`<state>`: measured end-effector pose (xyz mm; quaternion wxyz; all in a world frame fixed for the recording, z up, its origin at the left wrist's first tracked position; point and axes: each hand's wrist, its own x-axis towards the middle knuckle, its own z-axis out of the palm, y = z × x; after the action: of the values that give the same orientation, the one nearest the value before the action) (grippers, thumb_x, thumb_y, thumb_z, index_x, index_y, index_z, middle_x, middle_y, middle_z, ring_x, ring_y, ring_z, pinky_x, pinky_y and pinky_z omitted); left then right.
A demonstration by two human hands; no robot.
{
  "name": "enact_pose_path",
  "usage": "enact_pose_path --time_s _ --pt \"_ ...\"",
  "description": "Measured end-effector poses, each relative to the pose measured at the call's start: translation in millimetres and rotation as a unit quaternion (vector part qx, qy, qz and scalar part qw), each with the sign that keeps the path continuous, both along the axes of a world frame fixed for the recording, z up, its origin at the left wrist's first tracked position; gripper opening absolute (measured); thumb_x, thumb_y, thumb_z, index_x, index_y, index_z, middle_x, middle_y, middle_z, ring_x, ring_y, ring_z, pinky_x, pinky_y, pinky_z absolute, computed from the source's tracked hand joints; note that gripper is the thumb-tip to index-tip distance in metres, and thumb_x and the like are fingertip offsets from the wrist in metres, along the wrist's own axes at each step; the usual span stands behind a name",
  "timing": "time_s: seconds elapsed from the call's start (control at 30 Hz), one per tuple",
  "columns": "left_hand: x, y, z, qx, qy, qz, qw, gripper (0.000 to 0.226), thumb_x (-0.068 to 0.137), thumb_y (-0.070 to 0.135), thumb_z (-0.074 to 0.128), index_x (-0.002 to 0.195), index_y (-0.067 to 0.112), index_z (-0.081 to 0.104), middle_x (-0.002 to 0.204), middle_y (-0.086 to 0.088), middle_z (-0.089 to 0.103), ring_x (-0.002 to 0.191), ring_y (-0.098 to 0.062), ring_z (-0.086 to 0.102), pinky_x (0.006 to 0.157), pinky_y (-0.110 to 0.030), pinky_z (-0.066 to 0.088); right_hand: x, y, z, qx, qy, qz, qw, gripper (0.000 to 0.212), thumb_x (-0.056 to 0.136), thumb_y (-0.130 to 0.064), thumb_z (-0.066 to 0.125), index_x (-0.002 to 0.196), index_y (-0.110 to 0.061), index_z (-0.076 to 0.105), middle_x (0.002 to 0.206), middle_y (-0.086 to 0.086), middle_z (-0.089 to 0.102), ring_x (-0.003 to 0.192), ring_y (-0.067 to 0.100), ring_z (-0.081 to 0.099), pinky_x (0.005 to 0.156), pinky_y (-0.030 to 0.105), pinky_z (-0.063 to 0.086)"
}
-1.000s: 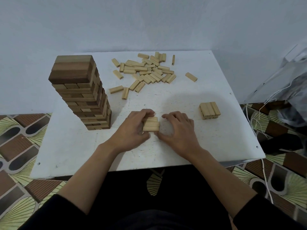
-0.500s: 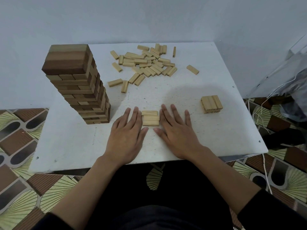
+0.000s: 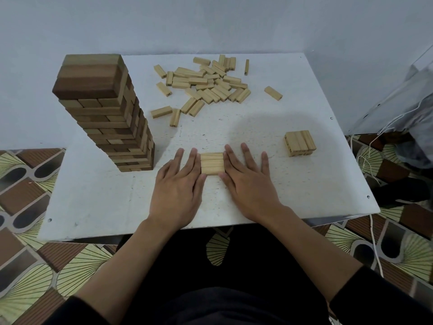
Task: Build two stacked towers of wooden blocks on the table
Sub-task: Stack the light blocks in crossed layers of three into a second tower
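Note:
A small layer of three pale wooden blocks lies side by side near the front middle of the white table. My left hand lies flat on the table, its straight fingers against the layer's left side. My right hand lies flat against the right side, fingers straight. A tall tower of brown blocks stands at the left. A low stack of pale blocks sits at the right. Several loose pale blocks lie scattered at the back.
A single loose block lies apart at the back right. White cords and a grey bag hang off the table's right edge. Patterned floor tiles surround the table, and a pale wall rises behind it.
Both hands have uncurled from gripping the small block layer and now lie flat beside it with straight fingers. The view has shifted slightly downward.

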<state>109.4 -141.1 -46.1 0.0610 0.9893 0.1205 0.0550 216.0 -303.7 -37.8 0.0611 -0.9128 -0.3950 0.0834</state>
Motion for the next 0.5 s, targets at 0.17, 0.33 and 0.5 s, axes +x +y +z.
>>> enact_pose_path --time_s 0.17,0.33,0.5 --pt "0.2 0.7 0.4 -0.01 -0.004 0.0 1.0 0.058 0.109 0.044 0.019 0.156 0.015 0.038 0.164 0.005 0.031 0.156 -0.02 0.013 0.12 -0.038 0.023 0.1 -0.5 0.6 0.023 0.003 -0.007 1.0 0.073 0.097 -0.056 -0.005 0.161 -0.024 0.011 0.167 -0.018 -0.002 0.154 0.018 -0.017 0.121 0.058 -0.012" --pt "-0.6 -0.5 0.1 -0.007 -0.001 0.003 1.0 0.059 0.109 0.043 0.016 0.156 0.014 0.037 0.164 0.003 0.031 0.156 -0.022 0.013 0.121 -0.04 0.023 -1.2 -0.9 0.4 0.023 0.002 -0.009 1.0 0.07 0.099 -0.055 -0.001 0.16 -0.025 0.014 0.167 -0.018 -0.001 0.154 0.018 -0.016 0.121 0.057 -0.013" --pt "1.2 -4.5 0.9 0.005 0.006 0.007 1.0 0.061 0.108 0.041 0.013 0.156 0.01 0.036 0.164 -0.001 0.032 0.155 -0.026 0.016 0.121 -0.043 0.024 -1.9 -0.2 -0.9 0.028 -0.006 -0.012 1.0 0.067 0.102 -0.054 0.004 0.16 -0.024 0.017 0.167 -0.016 0.003 0.155 0.02 -0.013 0.122 0.058 -0.011"
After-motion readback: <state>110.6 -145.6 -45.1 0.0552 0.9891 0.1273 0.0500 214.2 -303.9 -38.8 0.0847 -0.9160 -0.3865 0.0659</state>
